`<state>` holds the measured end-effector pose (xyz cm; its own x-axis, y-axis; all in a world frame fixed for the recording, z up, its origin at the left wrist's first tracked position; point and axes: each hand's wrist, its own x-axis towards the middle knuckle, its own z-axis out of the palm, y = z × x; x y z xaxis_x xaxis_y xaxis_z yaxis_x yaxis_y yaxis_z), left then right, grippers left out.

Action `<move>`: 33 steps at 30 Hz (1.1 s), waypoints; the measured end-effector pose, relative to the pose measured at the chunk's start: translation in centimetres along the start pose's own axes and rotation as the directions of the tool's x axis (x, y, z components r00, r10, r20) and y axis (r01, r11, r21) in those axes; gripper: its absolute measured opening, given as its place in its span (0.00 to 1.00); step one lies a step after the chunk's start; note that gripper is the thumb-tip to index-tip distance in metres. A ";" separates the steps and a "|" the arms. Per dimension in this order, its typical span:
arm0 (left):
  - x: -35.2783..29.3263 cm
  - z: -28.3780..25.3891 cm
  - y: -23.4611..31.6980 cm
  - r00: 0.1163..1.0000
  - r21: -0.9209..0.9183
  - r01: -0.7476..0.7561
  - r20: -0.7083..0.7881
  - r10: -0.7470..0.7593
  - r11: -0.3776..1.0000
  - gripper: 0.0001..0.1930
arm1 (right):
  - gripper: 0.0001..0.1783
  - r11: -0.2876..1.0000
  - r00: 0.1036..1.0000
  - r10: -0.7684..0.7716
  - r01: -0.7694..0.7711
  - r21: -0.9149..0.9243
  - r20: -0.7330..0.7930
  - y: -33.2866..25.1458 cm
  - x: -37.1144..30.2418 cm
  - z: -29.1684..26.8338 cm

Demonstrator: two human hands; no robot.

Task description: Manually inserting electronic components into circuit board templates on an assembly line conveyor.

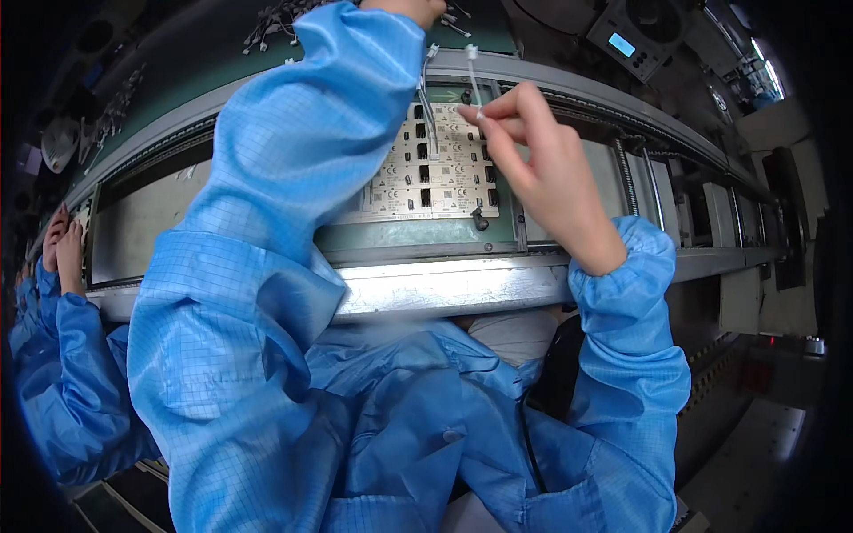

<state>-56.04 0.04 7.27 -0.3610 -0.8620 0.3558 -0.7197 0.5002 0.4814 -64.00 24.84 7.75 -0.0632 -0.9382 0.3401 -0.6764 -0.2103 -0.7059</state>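
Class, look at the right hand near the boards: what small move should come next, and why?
Probably ease the right hand down, bringing the pinched part of the white cable to the board panel. The fingers already hold it over the panel's far right part, and its white connector sticks out unattached.

Glossy woven cloth sleeve, shiny metal rail, plastic connector

The right hand pinches 1 white cable at the far-right corner of the circuit-board panel; the left hand is beyond it.
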 end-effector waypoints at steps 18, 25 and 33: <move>-10.5 -11.9 -1.8 0.932 -0.878 0.249 0.332 0.146 0.408 0.16 | 0.04 0.954 0.952 -0.229 0.261 -0.149 0.203 1.7 -0.2 1.8; -13.8 -11.8 -1.6 0.964 -0.880 0.057 0.171 0.202 0.472 0.13 | 0.07 0.840 0.863 -0.403 0.481 -0.251 0.304 0.6 -0.3 0.8; -17.9 -10.2 0.4 0.818 -0.010 -0.555 -0.190 0.543 0.832 0.05 | 0.14 0.890 0.857 -0.237 0.381 -0.252 0.458 -0.3 6.6 -4.0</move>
<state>-43.78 16.50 9.24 -0.5735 -0.4177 0.7048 -0.3927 0.8951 0.2110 -67.14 19.82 12.71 0.4424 -0.8798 0.1737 -0.8108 -0.4752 -0.3419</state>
